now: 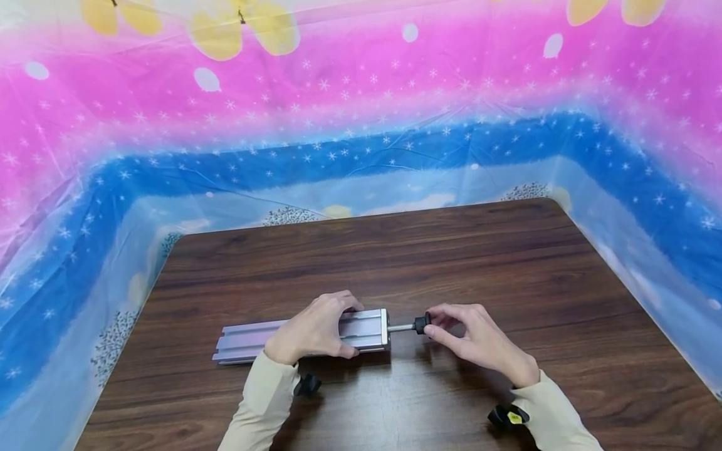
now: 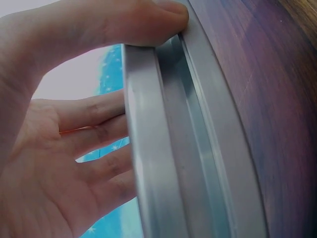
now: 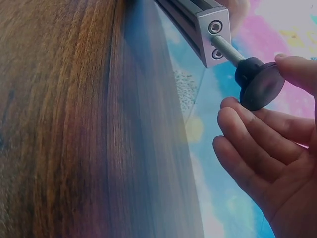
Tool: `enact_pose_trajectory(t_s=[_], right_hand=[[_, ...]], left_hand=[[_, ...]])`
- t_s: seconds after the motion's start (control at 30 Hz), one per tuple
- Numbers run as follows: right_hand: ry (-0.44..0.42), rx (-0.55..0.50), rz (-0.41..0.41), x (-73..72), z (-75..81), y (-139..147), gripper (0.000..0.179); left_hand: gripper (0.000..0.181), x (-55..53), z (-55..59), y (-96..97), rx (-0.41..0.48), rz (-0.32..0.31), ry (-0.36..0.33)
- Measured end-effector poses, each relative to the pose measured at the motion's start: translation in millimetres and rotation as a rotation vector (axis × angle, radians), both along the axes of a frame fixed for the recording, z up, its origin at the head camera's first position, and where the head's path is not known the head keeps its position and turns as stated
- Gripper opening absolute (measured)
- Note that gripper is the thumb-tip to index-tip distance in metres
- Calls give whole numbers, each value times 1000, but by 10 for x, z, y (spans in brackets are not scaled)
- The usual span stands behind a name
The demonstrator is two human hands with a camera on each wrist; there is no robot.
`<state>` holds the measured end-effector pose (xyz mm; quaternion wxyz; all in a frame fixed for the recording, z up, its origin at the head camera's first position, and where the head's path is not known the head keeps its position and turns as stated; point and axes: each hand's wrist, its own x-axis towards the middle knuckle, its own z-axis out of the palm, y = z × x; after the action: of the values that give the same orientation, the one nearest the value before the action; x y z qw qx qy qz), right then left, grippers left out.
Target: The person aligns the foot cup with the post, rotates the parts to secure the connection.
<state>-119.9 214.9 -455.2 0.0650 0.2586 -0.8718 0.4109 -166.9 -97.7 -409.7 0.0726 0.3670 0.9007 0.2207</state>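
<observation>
A silver slotted aluminium profile (image 1: 248, 341) lies lengthwise on the table. My left hand (image 1: 313, 329) grips it near its right end, thumb on the near side and fingers over the far side. In the left wrist view the thumb presses on the slotted face of the profile (image 2: 148, 124). An end plate (image 3: 213, 37) with two socket screws caps the right end. From it sticks out the threaded rod (image 3: 228, 49) of a levelling foot, whose round black base (image 3: 262, 87) my right hand (image 1: 479, 341) pinches at the rim between thumb and fingers.
The dark wood-grain table (image 1: 361, 263) has its far edge against a pink and blue patterned cloth (image 1: 361, 113). Black wrist devices (image 1: 307, 385) hang by both sleeves.
</observation>
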Motion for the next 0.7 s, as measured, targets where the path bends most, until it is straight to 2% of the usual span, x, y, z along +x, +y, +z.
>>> enact_pose_trajectory(t_s=[0.33,0.4,0.57,0.7], right_hand=[[-92,37,3,-33,-42,28,21],[-72,24,14,-20,-51,32,22],[39,-46,82,12,-60,31,50],[77,-76,111,15,-64,17,46]], left_hand=[[62,13,11,6,5,-6,-1],[62,18,11,8,2,-6,-5],[62,29,14,10,2,-2,-10],[62,33,15,13,-1,-3,-7]])
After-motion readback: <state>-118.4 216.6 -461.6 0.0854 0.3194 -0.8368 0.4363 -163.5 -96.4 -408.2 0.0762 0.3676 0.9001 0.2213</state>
